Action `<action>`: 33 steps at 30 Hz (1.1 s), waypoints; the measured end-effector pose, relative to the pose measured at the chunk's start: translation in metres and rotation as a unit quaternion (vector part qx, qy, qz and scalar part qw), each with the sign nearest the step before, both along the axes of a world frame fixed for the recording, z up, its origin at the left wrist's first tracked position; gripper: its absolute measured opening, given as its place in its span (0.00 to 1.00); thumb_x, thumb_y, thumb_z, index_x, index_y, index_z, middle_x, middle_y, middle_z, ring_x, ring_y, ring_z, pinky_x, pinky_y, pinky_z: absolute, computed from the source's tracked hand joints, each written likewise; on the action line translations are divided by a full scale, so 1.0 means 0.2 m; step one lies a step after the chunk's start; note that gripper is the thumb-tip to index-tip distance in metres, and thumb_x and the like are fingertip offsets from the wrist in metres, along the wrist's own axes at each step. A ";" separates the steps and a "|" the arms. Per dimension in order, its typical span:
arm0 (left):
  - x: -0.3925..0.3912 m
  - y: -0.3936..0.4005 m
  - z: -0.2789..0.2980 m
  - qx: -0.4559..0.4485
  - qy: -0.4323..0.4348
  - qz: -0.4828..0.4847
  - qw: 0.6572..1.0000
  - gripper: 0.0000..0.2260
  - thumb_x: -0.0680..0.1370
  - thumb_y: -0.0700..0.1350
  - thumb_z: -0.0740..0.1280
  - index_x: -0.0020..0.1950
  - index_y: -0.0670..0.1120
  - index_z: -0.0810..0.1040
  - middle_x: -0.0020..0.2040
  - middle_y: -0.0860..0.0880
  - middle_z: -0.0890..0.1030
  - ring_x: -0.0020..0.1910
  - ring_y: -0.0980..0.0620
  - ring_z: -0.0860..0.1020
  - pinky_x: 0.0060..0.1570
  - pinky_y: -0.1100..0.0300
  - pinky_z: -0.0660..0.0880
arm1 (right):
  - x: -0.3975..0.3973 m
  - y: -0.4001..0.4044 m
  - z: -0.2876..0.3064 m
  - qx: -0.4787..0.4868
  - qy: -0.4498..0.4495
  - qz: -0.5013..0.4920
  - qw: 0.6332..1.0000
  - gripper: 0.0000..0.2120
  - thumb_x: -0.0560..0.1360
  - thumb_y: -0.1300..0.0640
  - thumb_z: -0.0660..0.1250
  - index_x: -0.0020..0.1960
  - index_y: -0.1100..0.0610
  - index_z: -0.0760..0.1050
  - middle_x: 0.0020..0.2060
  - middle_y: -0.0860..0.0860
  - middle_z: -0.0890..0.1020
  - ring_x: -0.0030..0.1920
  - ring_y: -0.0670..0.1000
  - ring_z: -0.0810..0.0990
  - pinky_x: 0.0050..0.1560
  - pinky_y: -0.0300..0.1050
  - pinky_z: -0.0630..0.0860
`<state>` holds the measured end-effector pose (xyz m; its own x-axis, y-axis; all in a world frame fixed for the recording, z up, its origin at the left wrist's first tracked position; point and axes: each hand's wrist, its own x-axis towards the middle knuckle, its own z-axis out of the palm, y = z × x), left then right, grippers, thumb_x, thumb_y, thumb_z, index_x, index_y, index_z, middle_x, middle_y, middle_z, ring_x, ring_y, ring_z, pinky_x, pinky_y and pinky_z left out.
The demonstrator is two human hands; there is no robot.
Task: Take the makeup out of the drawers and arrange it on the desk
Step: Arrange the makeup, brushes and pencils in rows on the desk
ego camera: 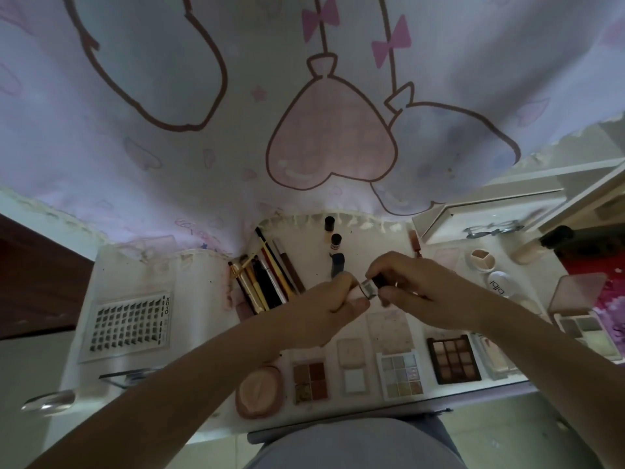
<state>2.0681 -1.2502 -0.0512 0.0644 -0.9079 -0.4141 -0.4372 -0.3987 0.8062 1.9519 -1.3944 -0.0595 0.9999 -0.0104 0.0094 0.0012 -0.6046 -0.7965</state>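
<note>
Gripping a small lipstick tube [368, 290] at mid-frame, both the left hand [324, 309] and right hand [416, 286] are clamping it above the desk [203, 333].

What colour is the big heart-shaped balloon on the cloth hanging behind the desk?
Pale pink with a brown outline, the heart balloon shows clearly in the head view.
</note>
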 end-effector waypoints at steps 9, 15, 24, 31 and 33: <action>0.02 0.01 -0.08 -0.035 -0.223 -0.007 0.974 0.09 0.81 0.48 0.53 0.54 0.42 0.64 0.33 0.54 0.63 0.29 0.55 0.63 0.28 0.67 0.60 | 0.07 0.03 -0.03 0.023 0.094 -0.063 0.993 0.11 0.77 0.56 0.59 0.38 0.44 0.67 0.28 0.43 0.75 0.25 0.39 0.75 0.30 0.31 0.71; 0.05 0.01 -0.11 -0.027 -0.230 0.006 0.973 0.10 0.82 0.46 0.53 0.54 0.41 0.67 0.35 0.58 0.59 0.32 0.60 0.61 0.33 0.63 0.60 | 0.06 0.01 -0.05 0.086 0.112 -0.026 0.990 0.23 0.74 0.64 0.64 0.54 0.38 0.62 0.48 0.36 0.71 0.45 0.42 0.78 0.44 0.33 0.78; 0.04 0.01 -0.17 -0.020 -0.208 0.004 0.978 0.09 0.82 0.46 0.53 0.51 0.41 0.68 0.35 0.58 0.60 0.31 0.61 0.61 0.34 0.64 0.56 | 0.05 0.01 -0.12 0.091 0.065 -0.059 0.992 0.16 0.72 0.65 0.63 0.49 0.45 0.68 0.48 0.41 0.73 0.49 0.42 0.77 0.50 0.34 0.77; 0.02 0.01 -0.24 -0.045 -0.216 0.002 0.975 0.07 0.81 0.46 0.54 0.45 0.46 0.62 0.35 0.57 0.61 0.34 0.57 0.62 0.37 0.63 0.57 | 0.08 0.02 -0.10 0.017 0.149 -0.059 0.987 0.08 0.78 0.59 0.58 0.42 0.49 0.70 0.32 0.43 0.74 0.27 0.36 0.74 0.31 0.28 0.71; 0.02 0.01 -0.27 -0.061 -0.211 0.021 0.975 0.08 0.81 0.47 0.55 0.46 0.44 0.67 0.36 0.54 0.63 0.39 0.53 0.64 0.40 0.63 0.58 | 0.07 0.02 -0.13 -0.002 0.115 -0.064 0.991 0.05 0.75 0.63 0.62 0.49 0.55 0.74 0.36 0.40 0.73 0.34 0.35 0.75 0.38 0.27 0.73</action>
<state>2.0727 -1.2485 -0.1045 0.2442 -0.9414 -0.2325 -0.7256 -0.3365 0.6003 1.9657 -1.3900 -0.0858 0.9662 -0.1378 -0.2179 -0.2567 -0.5917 -0.7642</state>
